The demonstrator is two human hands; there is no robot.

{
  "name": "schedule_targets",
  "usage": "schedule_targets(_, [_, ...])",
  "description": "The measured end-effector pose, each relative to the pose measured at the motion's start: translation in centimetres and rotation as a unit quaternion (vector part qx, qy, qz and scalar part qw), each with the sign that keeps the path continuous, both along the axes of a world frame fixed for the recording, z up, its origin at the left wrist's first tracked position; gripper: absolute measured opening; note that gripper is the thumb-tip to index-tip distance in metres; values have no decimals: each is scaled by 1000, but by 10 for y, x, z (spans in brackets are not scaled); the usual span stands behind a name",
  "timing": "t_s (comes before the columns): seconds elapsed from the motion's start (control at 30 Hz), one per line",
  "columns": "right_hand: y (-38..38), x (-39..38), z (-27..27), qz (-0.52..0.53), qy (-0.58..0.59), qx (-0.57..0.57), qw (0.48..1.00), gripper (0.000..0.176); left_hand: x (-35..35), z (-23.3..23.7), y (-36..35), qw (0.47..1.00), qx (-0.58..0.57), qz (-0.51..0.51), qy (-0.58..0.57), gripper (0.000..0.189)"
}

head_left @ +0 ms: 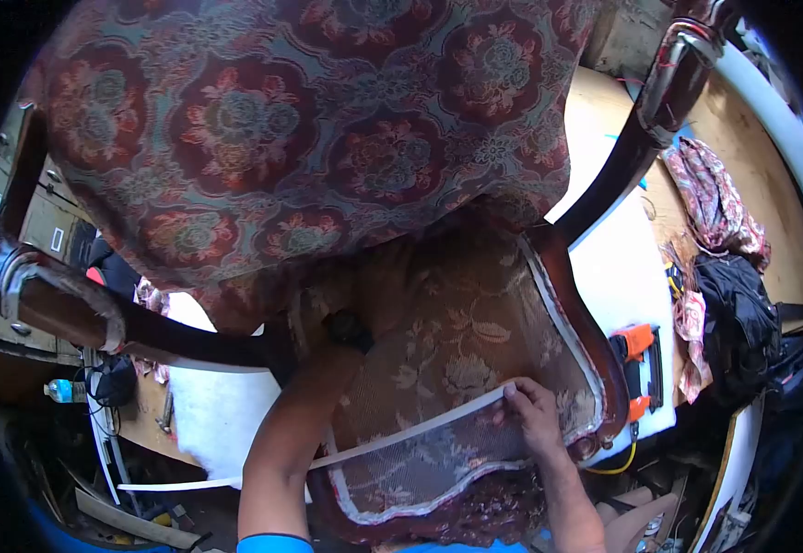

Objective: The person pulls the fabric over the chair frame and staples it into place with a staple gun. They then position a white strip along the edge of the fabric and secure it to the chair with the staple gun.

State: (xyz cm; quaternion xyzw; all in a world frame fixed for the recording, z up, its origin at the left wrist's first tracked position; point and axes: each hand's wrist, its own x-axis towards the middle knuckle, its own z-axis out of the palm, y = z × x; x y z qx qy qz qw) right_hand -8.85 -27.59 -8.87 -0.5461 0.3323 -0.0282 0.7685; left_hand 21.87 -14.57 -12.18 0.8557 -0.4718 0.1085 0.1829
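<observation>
A wooden armchair frame fills the middle of the view. Its chair back (468, 355) carries thin floral mesh fabric inside a pale edged border. My right hand (535, 415) pinches the end of a narrow white strip (410, 433) between thumb and fingers, over the lower part of this back. From there the strip runs left, passes beneath my left forearm and sticks out on the far side. My left hand (387, 281), with a dark watch at its wrist, reaches into shadow under the patterned upholstery fabric (328, 138); its fingers are too dark to make out.
Curved chair arms (655, 120) rise on both sides. White padding (604, 267) lies beneath the chair. An orange staple gun (639, 369) with a yellow hose rests at right, near bundled patterned cloth (719, 198) and a black bag (733, 304). A hammer (164, 410) lies left.
</observation>
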Motion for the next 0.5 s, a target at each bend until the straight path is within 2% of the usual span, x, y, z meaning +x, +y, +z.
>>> schedule_targets(0.07, [-11,0,-4,25,5,21,999,21,1,-15,0,1000,-2,-2,14,56])
schedule_targets(0.17, [-22,10,-4,55,14,25,998,21,3,-22,-4,998,-9,-29,-50,53])
schedule_targets(0.27, [-24,23,-1,63,23,24,997,21,-4,-2,-8,998,-64,-16,-16,51])
schedule_targets(0.37, [-29,39,1,85,24,2,996,22,-4,22,-12,998,-50,0,49,45])
schedule_targets(0.43, [-34,61,12,105,36,-24,994,23,13,45,-10,973,-22,-51,223,42])
schedule_targets(0.5, [-47,86,2,120,-5,-71,990,24,5,56,-8,935,-26,-68,346,39])
